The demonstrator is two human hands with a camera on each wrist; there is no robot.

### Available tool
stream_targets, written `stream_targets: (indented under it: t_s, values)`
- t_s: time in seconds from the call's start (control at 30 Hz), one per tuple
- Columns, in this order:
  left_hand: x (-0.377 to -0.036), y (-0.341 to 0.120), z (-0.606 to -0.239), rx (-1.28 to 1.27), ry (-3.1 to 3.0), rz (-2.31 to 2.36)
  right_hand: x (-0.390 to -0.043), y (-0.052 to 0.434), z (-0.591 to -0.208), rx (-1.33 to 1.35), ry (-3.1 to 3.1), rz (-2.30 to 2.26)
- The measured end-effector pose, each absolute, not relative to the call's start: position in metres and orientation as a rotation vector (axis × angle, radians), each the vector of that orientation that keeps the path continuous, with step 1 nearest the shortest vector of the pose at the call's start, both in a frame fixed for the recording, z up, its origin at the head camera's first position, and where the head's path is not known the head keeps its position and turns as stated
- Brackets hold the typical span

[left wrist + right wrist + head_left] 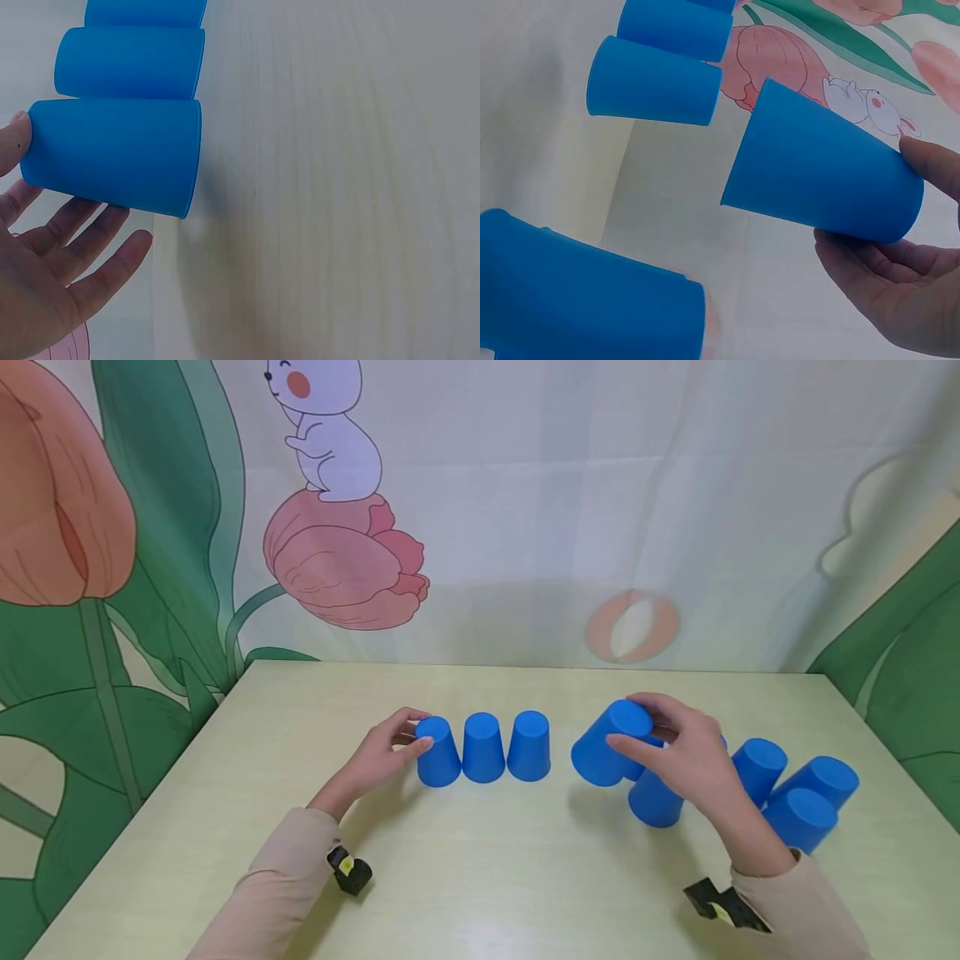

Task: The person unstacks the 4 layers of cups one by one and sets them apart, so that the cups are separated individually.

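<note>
Right hand (686, 752) pinches a tilted, unmarked blue cup (609, 743); left hand (382, 753), fingers spread, touches the end cup (437, 752).

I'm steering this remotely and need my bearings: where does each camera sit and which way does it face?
Head: above, looking forward and down at the pale wooden table; both hands and sleeves show.
Left wrist: beside the left hand, facing three upturned blue plastic cups.
Right wrist: under the right hand, facing its tilted blue plastic cup.
Head and left wrist share the cup row.
</note>
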State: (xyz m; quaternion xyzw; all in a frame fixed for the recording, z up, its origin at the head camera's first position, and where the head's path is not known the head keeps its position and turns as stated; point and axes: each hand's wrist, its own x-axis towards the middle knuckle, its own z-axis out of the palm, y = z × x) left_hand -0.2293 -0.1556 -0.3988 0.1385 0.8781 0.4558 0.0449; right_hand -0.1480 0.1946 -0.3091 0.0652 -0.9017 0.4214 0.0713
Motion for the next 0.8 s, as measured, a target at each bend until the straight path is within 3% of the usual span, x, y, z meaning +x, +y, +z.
stream_targets:
  t_s: [0.8]
  values:
    - [-0.227, -0.155, -0.396, 0.419, 2.674, 1.386, -0.119, 0.236, -0.293, 0.15, -2.639, 1.088]
